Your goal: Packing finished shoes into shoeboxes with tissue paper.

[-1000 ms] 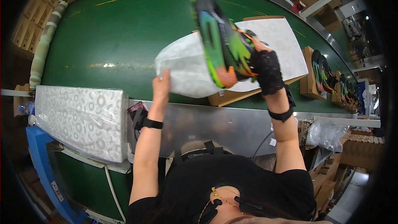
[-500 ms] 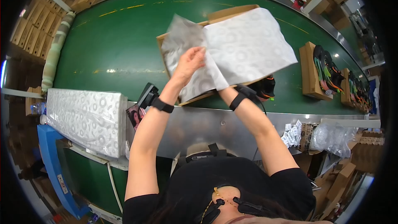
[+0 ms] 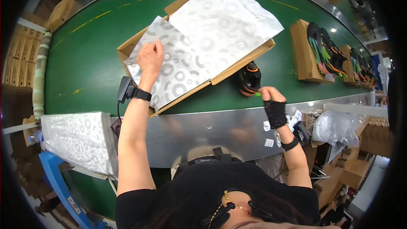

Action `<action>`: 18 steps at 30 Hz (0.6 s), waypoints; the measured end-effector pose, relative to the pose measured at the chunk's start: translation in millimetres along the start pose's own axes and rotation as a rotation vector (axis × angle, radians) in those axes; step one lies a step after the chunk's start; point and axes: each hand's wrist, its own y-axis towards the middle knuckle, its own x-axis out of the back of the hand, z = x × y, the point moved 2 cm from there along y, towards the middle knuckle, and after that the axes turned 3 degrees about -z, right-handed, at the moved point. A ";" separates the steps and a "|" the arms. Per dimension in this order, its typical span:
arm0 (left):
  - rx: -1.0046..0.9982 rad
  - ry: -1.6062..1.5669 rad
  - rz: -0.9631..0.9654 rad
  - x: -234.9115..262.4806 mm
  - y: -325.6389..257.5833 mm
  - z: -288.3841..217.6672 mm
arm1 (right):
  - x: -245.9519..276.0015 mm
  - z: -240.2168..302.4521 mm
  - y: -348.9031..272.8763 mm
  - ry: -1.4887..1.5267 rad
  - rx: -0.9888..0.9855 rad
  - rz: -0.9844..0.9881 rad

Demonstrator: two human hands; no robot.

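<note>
Patterned white tissue paper lies over the left part of an open cardboard box. A second paper sheet spreads over its right part and past the rim. My left hand rests on the left paper, fingers curled under and closed; what they hold, if anything, is hidden. My right hand, in a black fingerless glove, is closed in a pinch. Its fingertips are at the near end of a black shoe with orange and green trim; whether they grip it is unclear.
Cardboard boxes with dark shoes line the green table at right. A wrapped stack of patterned paper sits at near left, above a blue frame. Small white packets and clear plastic bags are at near right.
The left sheet, lifted and folded before, now lies flatter under my left hand. My right hand has come out from the box's near edge and moved right to the shoe.
</note>
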 end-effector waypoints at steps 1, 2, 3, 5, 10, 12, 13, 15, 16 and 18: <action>0.067 0.072 0.160 -0.4 1.4 5.1 | 6.3 -6.7 -2.1 -0.030 -0.006 -0.026; 0.138 0.144 0.316 -0.2 1.7 10.1 | 8.6 -11.3 -2.9 -0.057 0.000 -0.032; 0.141 0.159 0.311 -2.2 -2.6 17.8 | 7.2 -11.8 -1.6 -0.076 -0.006 -0.023; -0.352 0.435 0.037 -3.8 -19.8 24.4 | -1.2 -16.5 2.0 -0.099 0.075 0.000; -0.274 0.686 0.351 -33.8 -24.4 29.5 | -31.6 -22.0 16.0 -0.382 0.146 0.160; -0.287 0.798 0.306 -43.1 -13.8 37.2 | -47.3 -33.5 19.4 -0.568 0.001 0.292; -0.306 0.903 0.265 -51.5 -12.0 37.8 | -56.6 -37.3 20.6 -0.618 0.011 0.290; -0.445 0.878 0.097 -51.8 -11.0 29.5 | -70.3 -37.5 19.7 -0.714 0.054 0.258; -0.242 0.698 0.412 -47.1 -10.1 24.1 | -76.8 -38.5 20.9 -0.730 0.009 0.309; -0.028 0.569 0.674 -48.6 -20.1 32.2 | -84.8 -60.1 12.7 -0.720 0.008 0.327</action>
